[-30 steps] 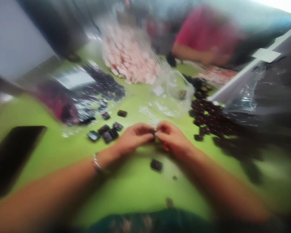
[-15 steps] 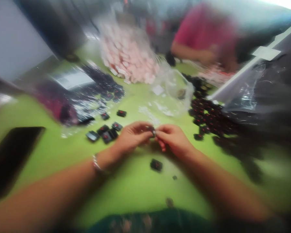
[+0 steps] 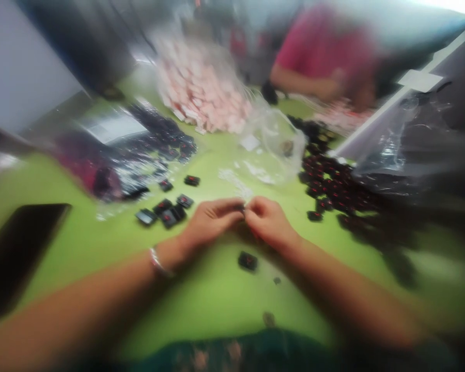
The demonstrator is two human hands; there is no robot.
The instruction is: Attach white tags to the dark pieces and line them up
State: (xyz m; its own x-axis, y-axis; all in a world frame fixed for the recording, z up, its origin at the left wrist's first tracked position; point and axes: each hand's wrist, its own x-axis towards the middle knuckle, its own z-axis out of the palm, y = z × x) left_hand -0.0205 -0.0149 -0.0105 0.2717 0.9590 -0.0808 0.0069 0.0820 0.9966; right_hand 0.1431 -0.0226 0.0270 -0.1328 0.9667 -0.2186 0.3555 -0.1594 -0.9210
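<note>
My left hand and my right hand meet at the fingertips over the green table. Both are closed in a pinch on a small dark piece, mostly hidden by the fingers. Below them lies a black block with a red mark, with a tiny dark bit to its right. Several black blocks sit left of my left hand. Just beyond the fingertips are small white pieces.
A bag of pale pink pieces stands at the back. A bag of dark parts lies left, a dark flat object at the far left. Dark red-marked parts are piled right. A person in pink sits opposite.
The fingers of my right hand have curled in more and pressed closer to my left hand, covering more of the small piece. The whole view has shifted slightly.
</note>
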